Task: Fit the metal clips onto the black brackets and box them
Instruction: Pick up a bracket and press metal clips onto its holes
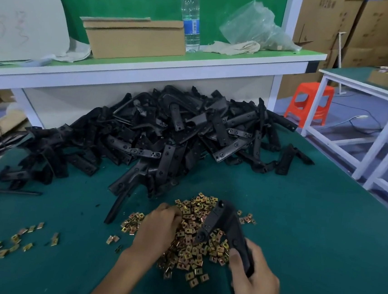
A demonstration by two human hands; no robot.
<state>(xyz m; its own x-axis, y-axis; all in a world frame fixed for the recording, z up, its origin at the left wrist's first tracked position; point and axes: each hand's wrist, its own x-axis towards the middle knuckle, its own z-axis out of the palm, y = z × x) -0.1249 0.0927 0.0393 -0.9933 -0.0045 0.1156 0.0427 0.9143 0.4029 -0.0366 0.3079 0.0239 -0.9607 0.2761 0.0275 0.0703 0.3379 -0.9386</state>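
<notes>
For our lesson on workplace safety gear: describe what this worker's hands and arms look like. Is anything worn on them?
Both the left hand and the right hand are bare: no gloves, and no rings or wristbands show. The forearms are uncovered down to the picture's lower edge; no sleeve is visible.

Green-topped bench (310, 229). A large pile of black brackets (166, 132) lies along its far side and spreads toward the left. One loose bracket (121, 201) lies just in front of the pile. A heap of brass-coloured metal clips (193, 246) sits near the front edge, with scattered clips (16, 238) well apart to its left. A thin dark rod (11, 191) lies at the left edge.
</notes>
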